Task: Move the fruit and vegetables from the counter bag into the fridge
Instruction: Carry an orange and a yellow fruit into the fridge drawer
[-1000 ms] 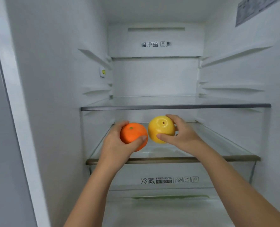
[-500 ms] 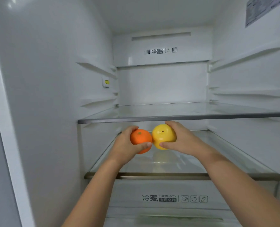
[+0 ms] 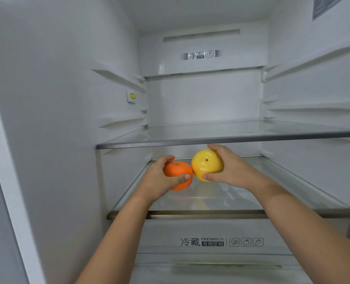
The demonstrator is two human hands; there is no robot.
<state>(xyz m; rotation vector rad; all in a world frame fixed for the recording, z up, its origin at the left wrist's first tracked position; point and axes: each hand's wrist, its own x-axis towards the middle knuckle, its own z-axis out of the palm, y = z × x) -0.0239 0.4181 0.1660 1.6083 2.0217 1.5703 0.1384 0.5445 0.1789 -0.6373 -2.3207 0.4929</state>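
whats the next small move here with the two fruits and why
Probably lower both hands a little and set the fruits down on the lower glass shelf, then loosen each grip. The left hand holds the orange and the right hand holds the yellow fruit, side by side and touching, seemingly just above that shelf's bare glass.

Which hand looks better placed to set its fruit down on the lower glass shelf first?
Probably the left hand: its orange sits lower, nearer the lower glass shelf, while the right hand holds the yellow fruit higher, close under the upper shelf.
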